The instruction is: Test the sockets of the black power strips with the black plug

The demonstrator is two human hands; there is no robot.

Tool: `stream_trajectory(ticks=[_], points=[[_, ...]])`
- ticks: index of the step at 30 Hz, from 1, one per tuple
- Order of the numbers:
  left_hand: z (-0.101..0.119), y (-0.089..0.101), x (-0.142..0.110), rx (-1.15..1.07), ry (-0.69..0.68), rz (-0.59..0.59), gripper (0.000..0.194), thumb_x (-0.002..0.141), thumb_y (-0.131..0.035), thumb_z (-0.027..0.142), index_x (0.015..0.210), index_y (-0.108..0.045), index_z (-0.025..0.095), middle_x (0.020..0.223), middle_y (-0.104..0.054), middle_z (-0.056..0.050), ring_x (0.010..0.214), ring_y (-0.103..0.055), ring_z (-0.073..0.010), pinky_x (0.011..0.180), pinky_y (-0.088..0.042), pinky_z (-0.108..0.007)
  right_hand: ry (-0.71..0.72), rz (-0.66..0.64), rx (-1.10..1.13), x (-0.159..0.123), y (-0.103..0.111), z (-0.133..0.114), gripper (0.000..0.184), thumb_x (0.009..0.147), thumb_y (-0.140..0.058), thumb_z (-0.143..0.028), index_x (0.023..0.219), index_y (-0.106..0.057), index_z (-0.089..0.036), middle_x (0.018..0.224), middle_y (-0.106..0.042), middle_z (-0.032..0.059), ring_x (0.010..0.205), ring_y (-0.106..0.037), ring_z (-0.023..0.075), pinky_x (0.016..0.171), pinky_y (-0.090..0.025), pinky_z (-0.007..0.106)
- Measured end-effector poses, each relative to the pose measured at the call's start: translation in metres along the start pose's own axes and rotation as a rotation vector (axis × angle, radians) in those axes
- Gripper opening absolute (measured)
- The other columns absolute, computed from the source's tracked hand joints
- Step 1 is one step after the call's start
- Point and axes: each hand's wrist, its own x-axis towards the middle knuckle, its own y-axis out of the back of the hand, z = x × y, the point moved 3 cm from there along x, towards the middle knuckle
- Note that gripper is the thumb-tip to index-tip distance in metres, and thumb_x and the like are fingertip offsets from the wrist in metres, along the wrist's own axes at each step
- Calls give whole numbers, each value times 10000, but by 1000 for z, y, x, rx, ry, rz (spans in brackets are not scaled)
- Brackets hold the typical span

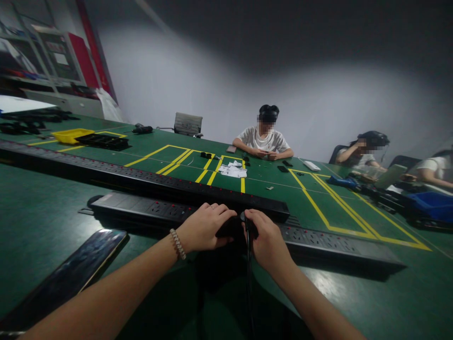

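Note:
A black power strip (329, 243) with rows of sockets and small red lights lies across the green table in front of me. My left hand (209, 225), with a beaded bracelet at the wrist, is closed over the strip's near edge at its middle, thumb below and fingers on top. Close beside it, my right hand (264, 236) pinches the end of a black cable (249, 283) against the strip; the cable hangs down toward me. Whether its end sits in a socket is hidden by the fingers.
Behind lies a longer power strip (141, 178). A phone (67, 278) rests at left. Farther back are a yellow tray (72, 135), a black tray (102, 141), white papers (232, 170) and a blue bin (433, 205). Several people (264, 141) sit across and at right.

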Motion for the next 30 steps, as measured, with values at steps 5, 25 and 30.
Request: stream_trajectory(ticks=[5,25,30], points=[[-1,0,0,-5,6,-3,567,845,-690,468,1333,-507,245,1236,-621,-89,1105,-592,-299,926,-419,-428,16,11,31,0,4,1,276,920,-562,-131,1178,-642,-185,1197,-693,136,1123,-669,264,971,-562,435],[-3,3,-2,-13,12,5,584,831,-696,485,1329,-520,236,1239,-625,-88,1093,-600,-298,922,-430,-430,11,91,101,-5,7,15,261,895,-608,-154,1145,-655,-212,1150,-717,102,1053,-700,248,930,-585,430],[-3,2,-2,-2,14,-4,584,832,-696,471,1338,-514,242,1233,-624,-91,1097,-600,-302,924,-427,-438,35,89,125,-5,6,13,282,895,-601,-140,1161,-658,-215,1171,-714,112,1070,-699,251,922,-593,436]])
